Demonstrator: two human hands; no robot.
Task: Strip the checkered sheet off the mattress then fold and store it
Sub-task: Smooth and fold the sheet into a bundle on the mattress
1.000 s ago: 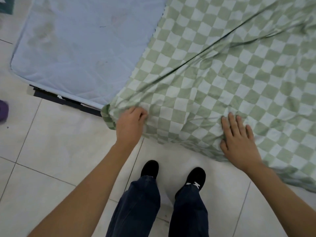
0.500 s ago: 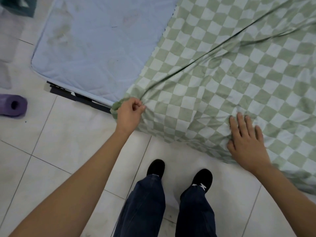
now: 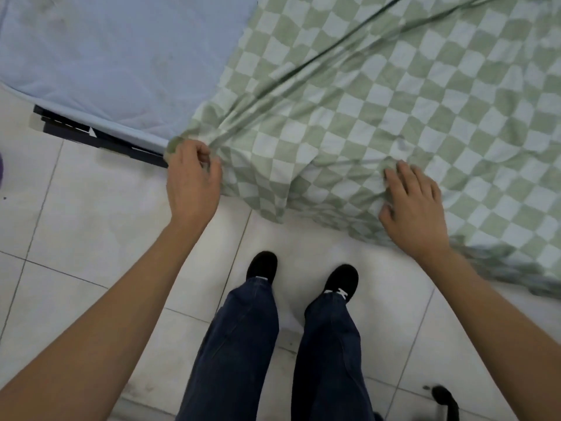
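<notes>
left hand (image 3: 192, 174): thumb and fingers pinch the bunched corner of the checkered sheet (image 3: 379, 95)
right hand (image 3: 413, 208): fingers spread on the overhang, tips bent; grip unclear, blurred
checkered sheet: covers right part of the mattress (image 3: 106, 56), drapes over near edge
risk: small pinch slips under pull; hem snags bed frame (image 3: 100, 139) or drags on tile floor (image 3: 76, 223)

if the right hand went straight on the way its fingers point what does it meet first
The right hand lies on the checkered sheet; a raised fold of that sheet just past its fingertips likely comes first, depth unclear.
</notes>
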